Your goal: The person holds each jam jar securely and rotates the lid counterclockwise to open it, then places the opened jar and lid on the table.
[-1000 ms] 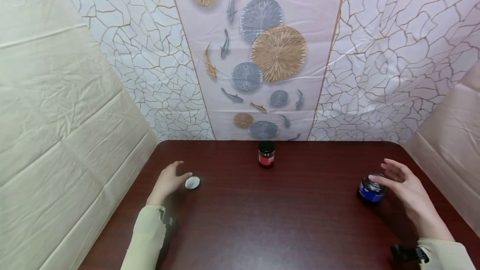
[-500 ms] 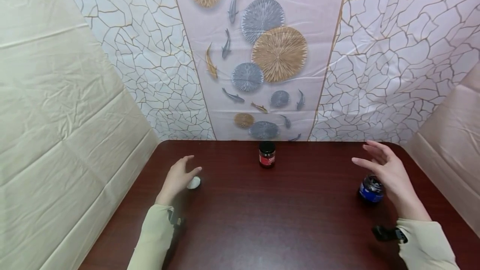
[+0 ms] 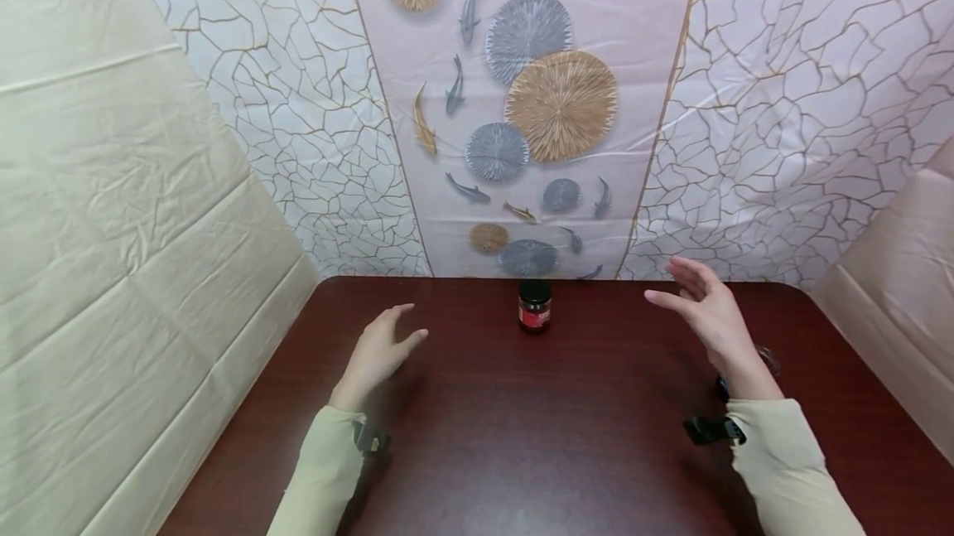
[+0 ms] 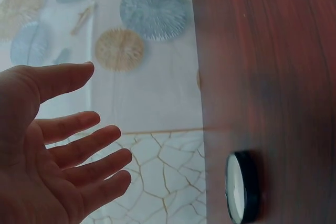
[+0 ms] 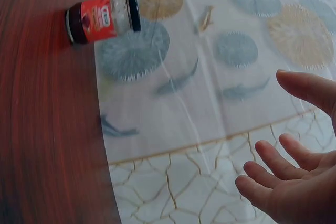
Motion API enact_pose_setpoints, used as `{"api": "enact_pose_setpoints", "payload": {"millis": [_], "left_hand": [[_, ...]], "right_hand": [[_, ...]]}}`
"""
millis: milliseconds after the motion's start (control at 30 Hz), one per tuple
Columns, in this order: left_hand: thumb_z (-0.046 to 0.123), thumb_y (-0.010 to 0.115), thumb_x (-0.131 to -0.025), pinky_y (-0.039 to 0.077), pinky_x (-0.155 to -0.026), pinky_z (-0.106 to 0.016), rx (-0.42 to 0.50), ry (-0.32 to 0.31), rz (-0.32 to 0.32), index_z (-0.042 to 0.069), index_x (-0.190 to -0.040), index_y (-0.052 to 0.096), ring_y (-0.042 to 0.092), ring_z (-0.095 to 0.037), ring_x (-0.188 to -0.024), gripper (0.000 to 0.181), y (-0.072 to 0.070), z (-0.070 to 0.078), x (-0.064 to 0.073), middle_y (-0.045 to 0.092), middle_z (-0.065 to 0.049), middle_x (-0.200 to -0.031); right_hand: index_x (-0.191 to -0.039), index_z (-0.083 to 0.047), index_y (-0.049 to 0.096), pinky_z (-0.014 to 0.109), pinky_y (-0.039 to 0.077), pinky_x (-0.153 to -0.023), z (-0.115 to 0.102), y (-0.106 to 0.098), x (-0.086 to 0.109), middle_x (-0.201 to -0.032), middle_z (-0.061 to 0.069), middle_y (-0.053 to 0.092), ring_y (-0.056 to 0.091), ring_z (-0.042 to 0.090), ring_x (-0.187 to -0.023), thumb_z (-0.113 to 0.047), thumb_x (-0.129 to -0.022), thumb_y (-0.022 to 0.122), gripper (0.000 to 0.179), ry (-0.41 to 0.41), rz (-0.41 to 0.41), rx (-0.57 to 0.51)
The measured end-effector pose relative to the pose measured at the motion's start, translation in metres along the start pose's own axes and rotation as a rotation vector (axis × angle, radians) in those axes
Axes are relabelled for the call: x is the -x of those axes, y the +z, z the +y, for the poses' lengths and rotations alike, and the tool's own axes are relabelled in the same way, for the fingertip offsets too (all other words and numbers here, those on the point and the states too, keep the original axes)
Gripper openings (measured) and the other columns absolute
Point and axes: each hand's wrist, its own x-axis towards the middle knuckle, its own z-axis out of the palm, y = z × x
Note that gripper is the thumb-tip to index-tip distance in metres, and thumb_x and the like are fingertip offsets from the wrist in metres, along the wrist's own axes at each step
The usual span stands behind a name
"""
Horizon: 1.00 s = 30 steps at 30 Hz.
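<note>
My left hand (image 3: 375, 354) hovers over the left part of the table, fingers spread and holding nothing. In the left wrist view a round lid (image 4: 252, 187), black-sided with a pale face, lies on the table past the fingertips; the hand hides it in the head view. On the right, my raised right hand (image 3: 711, 325) has its thumb apart from relaxed fingers and holds nothing. Behind its wrist, a blue-labelled glass jar (image 3: 769, 359) is mostly hidden. A red-labelled jar (image 3: 534, 316) with a black lid stands upright at the back middle, between both hands and apart from them.
The dark red-brown table (image 3: 522, 437) ends at a patterned cloth backdrop (image 3: 555, 105) at the back. Cream cloth (image 3: 149, 271) walls in the left side, and similar cloth (image 3: 894, 296) the right. A dark wrist strap (image 3: 711, 430) sits on the right arm.
My right hand has moved left and away from the blue-labelled jar, its wrist now covering much of it. My left hand has shifted right and slightly forward, over the lid. The red-labelled jar stays put.
</note>
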Motion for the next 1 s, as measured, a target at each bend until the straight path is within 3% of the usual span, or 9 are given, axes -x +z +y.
{"api": "enact_pose_setpoints", "payload": {"millis": [367, 567, 1000], "left_hand": [[0.034, 0.071, -0.095, 0.040, -0.109, -0.052, 0.014, 0.032, -0.012, 0.006, -0.143, 0.054, 0.050, -0.032, -0.134, 0.059, 0.005, 0.014, 0.000, 0.056, -0.014, -0.143], [0.031, 0.073, -0.094, 0.041, -0.109, -0.052, 0.002, 0.057, 0.006, 0.006, -0.142, 0.055, 0.051, -0.034, -0.133, 0.058, 0.007, 0.016, 0.001, 0.057, -0.016, -0.141], [0.033, 0.071, -0.095, 0.040, -0.109, -0.052, 0.000, 0.036, -0.010, 0.007, -0.143, 0.054, 0.051, -0.033, -0.133, 0.058, 0.007, 0.015, 0.001, 0.057, -0.015, -0.141]], "right_hand": [[-0.155, -0.001, 0.031, 0.046, 0.026, -0.119, -0.007, 0.037, -0.018, -0.156, 0.023, 0.037, 0.033, 0.034, -0.145, -0.021, -0.091, 0.077, 0.082, -0.003, -0.044, -0.070], [-0.156, -0.002, 0.032, 0.050, 0.026, -0.119, -0.003, 0.059, -0.029, -0.157, 0.021, 0.037, 0.031, 0.035, -0.146, -0.021, -0.090, 0.078, 0.083, 0.014, -0.104, -0.036], [-0.155, -0.006, 0.035, 0.055, 0.035, -0.112, 0.016, 0.108, -0.042, -0.156, 0.020, 0.038, 0.032, 0.039, -0.145, -0.026, -0.089, 0.079, 0.082, 0.124, -0.210, 0.037]]}}
